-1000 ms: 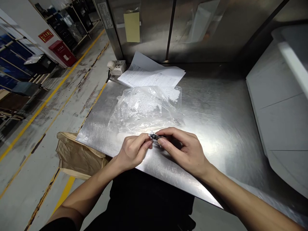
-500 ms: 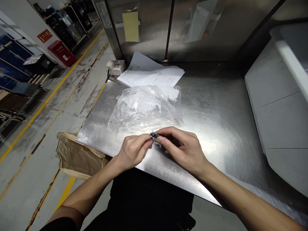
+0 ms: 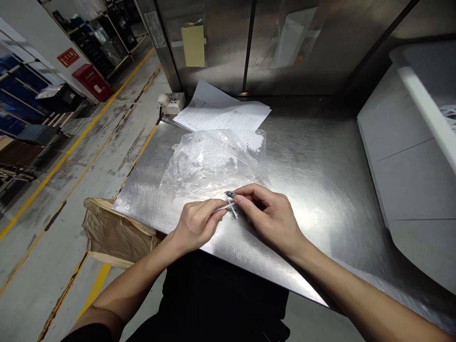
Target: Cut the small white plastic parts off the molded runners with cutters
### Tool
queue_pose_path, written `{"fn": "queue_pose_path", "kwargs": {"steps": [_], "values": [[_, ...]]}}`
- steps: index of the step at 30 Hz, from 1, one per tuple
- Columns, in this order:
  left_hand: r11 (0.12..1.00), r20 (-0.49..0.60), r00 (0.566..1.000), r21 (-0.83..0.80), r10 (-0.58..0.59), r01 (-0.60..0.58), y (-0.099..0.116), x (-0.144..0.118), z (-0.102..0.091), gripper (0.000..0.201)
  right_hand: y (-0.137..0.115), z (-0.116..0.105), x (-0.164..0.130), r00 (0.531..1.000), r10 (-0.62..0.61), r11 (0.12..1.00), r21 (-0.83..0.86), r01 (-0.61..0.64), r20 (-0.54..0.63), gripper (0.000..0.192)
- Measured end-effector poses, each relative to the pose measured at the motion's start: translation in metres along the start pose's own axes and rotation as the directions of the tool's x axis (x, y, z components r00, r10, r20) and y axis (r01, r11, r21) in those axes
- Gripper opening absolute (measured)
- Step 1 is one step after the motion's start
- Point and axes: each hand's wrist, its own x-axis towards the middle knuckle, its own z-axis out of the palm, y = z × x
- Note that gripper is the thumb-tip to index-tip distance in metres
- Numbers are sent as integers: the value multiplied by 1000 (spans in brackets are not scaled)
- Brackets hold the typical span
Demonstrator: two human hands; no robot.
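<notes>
Steel table [image 3: 320, 156]: one left hand [image 3: 197, 225], one right hand [image 3: 272, 218], one small part [image 3: 230, 195].

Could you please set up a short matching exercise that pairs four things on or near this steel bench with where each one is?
Things:
1. small dark part
2. clear plastic bag
3. printed sheets
4. brown paper bag

Places:
A. at the back of the steel bench, by the wall socket
B. on the floor beside the bench's left edge
C. pinched between the left hand and right hand
D. lying on the bench just beyond both hands

Pairs: 1-C, 2-D, 3-A, 4-B
</notes>
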Motion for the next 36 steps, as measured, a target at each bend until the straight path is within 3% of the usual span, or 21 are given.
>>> {"fn": "queue_pose_path", "kwargs": {"steps": [5, 10, 13, 19, 23, 36], "values": [[994, -17, 999, -97, -43, 41, 0, 0, -2, 16, -1, -5, 2, 1000, 4, 1000, 10, -3, -14, 17], [932, -29, 972, -292, -232, 214, -4, -3, -4, 20, 0, -7, 3, 1000, 3, 999, 35, -3, -11, 16], [894, -58, 953, -367, -297, 256, -6, -4, -3, 22, 1, -7, 3, 1000, -3, 999, 54, 3, 10, 16], [873, -131, 939, -427, -319, 237, -7, -4, -1, 22, -2, -7, 0, 998, -5, 999, 42, 2, 60, 16], [844, -91, 927, -454, -364, 286, -8, -7, 0, 25, -2, -6, -1, 997, -11, 999, 43, 8, 73, 17], [831, -30, 935, -470, -352, 298, -8, -7, -1, 29, 2, -6, -1, 993, -81, 995, -43, 85, 85, 16]]}}
